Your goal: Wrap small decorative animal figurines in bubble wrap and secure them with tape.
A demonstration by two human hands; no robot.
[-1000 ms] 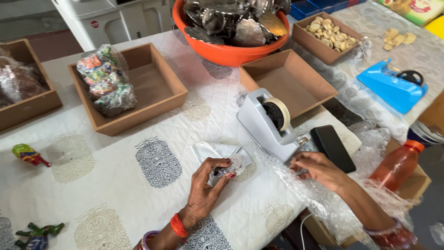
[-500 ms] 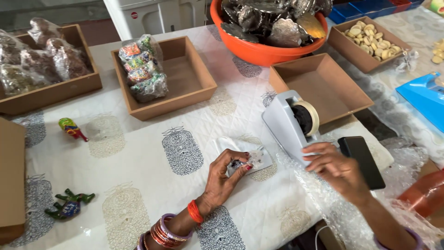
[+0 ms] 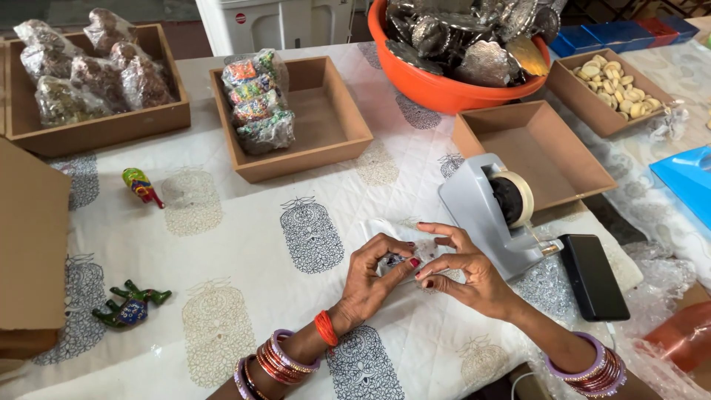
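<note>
cloth (image 3: 244, 244): printed fabric | trays (image 3: 326, 126): matt fibreboard | bowl (image 3: 437, 85): glossy plastic

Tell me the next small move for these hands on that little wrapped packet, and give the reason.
Probably press the loose wrap flat and seal it. Both the left hand and right hand pinch the small clear-wrapped packet on the printed tablecloth, and the grey tape dispenser stands just beside the right hand, so closing the fold seems the natural step.
</note>
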